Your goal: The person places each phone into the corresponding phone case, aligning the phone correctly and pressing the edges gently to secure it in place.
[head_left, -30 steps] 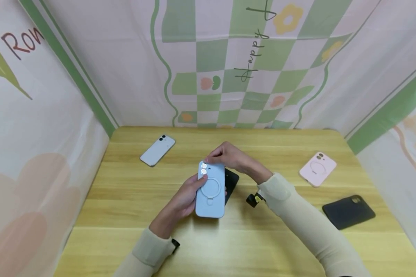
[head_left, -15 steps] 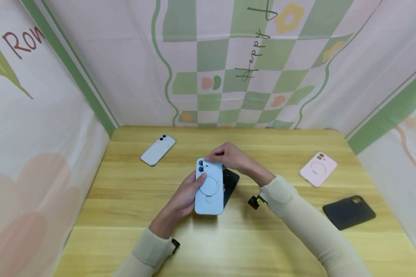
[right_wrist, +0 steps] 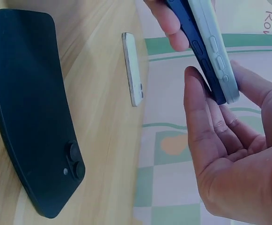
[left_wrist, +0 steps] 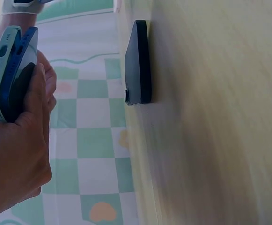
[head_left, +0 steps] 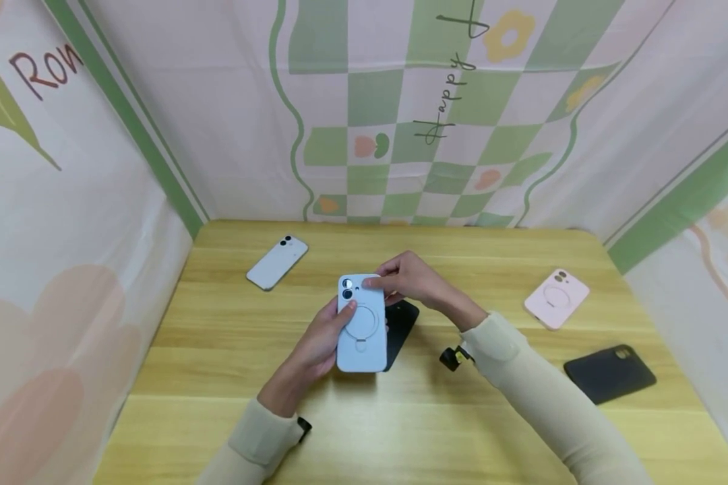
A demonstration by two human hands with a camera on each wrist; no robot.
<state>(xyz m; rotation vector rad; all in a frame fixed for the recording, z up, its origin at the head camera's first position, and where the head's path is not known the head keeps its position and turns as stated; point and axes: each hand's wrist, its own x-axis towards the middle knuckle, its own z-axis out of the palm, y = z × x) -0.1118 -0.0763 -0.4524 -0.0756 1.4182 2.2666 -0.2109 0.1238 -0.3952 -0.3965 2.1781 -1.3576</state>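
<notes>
From the head view I saw my left hand and right hand gripping the matte light-blue ringed case above the wooden table, whereas only the wrist views revealed a dark-blue phone half-seated inside it.

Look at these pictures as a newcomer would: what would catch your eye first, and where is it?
First, the pale blue phone case held above the middle of the wooden table, the left hand gripping its side and the right hand pinching its top; the wrist views show a dark blue phone partly seated in it. Next, a white phone far left, a pink case and a black case to the right.
</notes>
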